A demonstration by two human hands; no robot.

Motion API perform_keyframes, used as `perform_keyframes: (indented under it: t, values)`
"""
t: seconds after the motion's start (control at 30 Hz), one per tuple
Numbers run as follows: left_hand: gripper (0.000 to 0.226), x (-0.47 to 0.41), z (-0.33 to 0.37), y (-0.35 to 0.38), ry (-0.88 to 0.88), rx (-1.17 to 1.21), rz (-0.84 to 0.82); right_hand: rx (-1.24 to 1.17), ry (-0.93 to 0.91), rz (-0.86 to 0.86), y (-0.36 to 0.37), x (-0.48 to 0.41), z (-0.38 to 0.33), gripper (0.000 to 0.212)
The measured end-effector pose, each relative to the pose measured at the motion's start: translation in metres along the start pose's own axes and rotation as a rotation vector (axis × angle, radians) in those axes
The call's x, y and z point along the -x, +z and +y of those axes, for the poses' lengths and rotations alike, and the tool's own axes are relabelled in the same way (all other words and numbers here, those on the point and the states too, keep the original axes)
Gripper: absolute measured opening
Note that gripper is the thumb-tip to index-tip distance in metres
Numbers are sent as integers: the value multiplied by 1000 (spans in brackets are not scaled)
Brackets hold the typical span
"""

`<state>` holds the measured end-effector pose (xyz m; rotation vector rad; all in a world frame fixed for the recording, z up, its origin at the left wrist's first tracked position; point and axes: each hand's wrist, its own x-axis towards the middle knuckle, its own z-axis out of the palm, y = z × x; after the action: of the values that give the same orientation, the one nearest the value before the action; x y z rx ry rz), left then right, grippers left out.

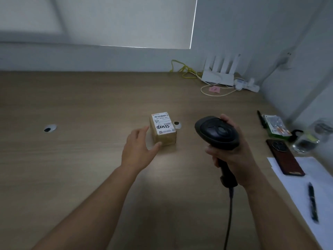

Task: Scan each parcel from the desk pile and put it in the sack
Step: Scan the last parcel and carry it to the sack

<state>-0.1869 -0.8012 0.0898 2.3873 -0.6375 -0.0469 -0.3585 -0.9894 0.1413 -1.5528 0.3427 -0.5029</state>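
The person's left hand [138, 148] reaches forward over the wooden desk [81, 159] with the bare forearm stretched out behind it, palm down, fingers straight and slightly spread. It is relaxed and grasps nothing. The thumb tip lies against the near lower corner of the parcel [163, 129], and the fingertips sit just beside its left face (whether they touch cannot be told). The right hand [232, 152] is raised beside it, fingers and thumb wrapped round the handle of a black barcode scanner [218, 131], whose rounded head tilts up and leftward. The scanner's cable [228, 213] hangs from the grip towards the lower edge of the view. The parcel, a small brown cardboard box, rests on the desk at mid-depth, just ahead of the left hand and to the left of the scanner head, apart from it. A round cable hole [177, 124] shows just behind the parcel's right corner. A white shipping label covers the parcel's top. It carries a barcode near the far edge, a printed line that seems to read "N705 A37", thick black handwritten characters that cannot be read with certainty, and small print that is too fine to make out. To the right lie a dark phone [284, 157] on a white sheet [297, 186] and a black pen [312, 202].
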Motion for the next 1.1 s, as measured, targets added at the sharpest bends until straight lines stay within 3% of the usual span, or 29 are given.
perform_keyframes:
  t: [0.37, 0.67, 0.8, 1.1]
  values:
    - [84, -88, 49, 85, -294, -276, -128, -80, 57, -76, -47, -98, 67, 90]
    - [67, -117, 37, 119, -424, -363, -171, -46, 130, -91, -44, -113, 98, 90]
    - [60, -94, 25, 99, -452, -309, -176, -27, 140, -105, -36, -107, 99, 88]
    - [76, 31, -21, 42, -454, -352, -209, -5, 186, -205, 18, -53, 85, 87]
